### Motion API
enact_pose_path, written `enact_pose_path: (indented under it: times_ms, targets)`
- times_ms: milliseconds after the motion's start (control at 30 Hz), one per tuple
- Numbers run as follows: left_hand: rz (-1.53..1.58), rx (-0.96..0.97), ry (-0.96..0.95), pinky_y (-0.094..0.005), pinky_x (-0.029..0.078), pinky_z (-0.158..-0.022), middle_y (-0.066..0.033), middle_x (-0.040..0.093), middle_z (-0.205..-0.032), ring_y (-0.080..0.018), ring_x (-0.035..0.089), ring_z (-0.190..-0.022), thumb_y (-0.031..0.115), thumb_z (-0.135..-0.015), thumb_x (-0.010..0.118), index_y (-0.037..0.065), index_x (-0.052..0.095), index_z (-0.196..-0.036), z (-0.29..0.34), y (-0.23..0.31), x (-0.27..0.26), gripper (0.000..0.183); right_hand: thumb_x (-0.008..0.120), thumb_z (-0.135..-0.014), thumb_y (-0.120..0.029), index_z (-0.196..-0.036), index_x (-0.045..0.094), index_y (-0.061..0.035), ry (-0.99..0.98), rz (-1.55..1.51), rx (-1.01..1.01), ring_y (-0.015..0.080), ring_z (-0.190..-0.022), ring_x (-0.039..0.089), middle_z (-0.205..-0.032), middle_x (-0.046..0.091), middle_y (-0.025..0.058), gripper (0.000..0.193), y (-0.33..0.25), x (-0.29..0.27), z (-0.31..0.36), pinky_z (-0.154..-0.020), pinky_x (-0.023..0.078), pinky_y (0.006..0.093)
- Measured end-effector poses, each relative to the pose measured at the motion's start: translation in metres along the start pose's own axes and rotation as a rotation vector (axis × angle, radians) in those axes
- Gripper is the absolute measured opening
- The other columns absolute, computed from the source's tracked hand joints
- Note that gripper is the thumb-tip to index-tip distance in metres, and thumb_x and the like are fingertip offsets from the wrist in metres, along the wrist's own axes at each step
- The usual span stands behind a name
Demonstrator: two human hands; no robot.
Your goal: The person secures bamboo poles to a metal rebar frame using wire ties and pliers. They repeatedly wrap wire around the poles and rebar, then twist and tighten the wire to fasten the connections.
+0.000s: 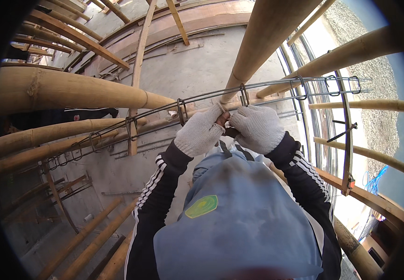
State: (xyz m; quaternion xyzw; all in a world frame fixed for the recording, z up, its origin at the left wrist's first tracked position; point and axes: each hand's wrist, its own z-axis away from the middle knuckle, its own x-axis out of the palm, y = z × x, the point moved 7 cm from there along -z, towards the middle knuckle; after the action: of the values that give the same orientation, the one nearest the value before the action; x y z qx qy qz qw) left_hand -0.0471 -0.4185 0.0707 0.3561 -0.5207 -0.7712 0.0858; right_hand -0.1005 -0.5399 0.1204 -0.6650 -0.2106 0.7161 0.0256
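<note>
My left hand (200,130) and my right hand (259,128), both in white knitted gloves, meet in front of my chest. Their fingers are closed around a small dark piece (231,132) whose kind I cannot make out; part of it is hidden by the gloves. Bare fingertips show at the left glove. Just beyond both hands, a long, narrow rebar cage runs across the view, sloping up to the right. Rectangular steel stirrups (244,95) ring its thin bars at intervals. Whether the fingers touch the cage is unclear.
Thick bamboo poles (71,87) surround me at left, ahead and right. A wooden post (141,56) rises beyond the cage from the grey concrete floor (197,63). At right stand a curved dark bar (348,140) and a wooden beam (374,200); gravel (374,112) lies beyond.
</note>
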Motion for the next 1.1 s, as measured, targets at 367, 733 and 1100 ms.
enact_pose_path:
  times_ms: [367,733,1100]
  targets:
    - [0.319,0.121,0.122,-0.0263,0.043,-0.064,0.0000,0.059,-0.077,-0.0107,0.055,-0.070,0.045,-0.109,0.053,0.003,0.067,-0.100,0.042,-0.036,-0.016,0.046,0.074,-0.091,-0.016,-0.091,0.070,-0.0067,0.292,-0.342,-0.073,0.0341,-0.079,0.068,-0.085,0.065,0.0117,0.011,0.023,-0.004,-0.004,-0.068,0.053,0.0438]
    - [0.665,-0.166,0.411,-0.0242,0.044,-0.063,-0.0018,0.058,-0.077,-0.0080,0.051,-0.066,0.041,-0.112,0.049,0.002,0.063,-0.100,0.036,-0.062,-0.049,0.042,0.062,-0.074,0.005,-0.126,0.067,-0.0067,0.391,-0.452,-0.057,0.0432,-0.094,0.069,-0.100,0.070,0.0206,0.053,0.004,0.003,-0.024,-0.085,0.056,0.0463]
    - [0.886,0.007,0.487,-0.0280,0.053,-0.068,-0.0061,0.063,-0.079,-0.0144,0.064,-0.073,0.045,-0.108,0.055,0.000,0.062,-0.116,0.031,-0.043,-0.050,0.046,0.061,-0.074,0.007,-0.131,0.065,-0.0079,0.347,-0.491,-0.022,0.0400,-0.089,0.069,-0.092,0.067,0.0158,0.059,-0.008,0.022,-0.021,-0.080,0.056,0.0462]
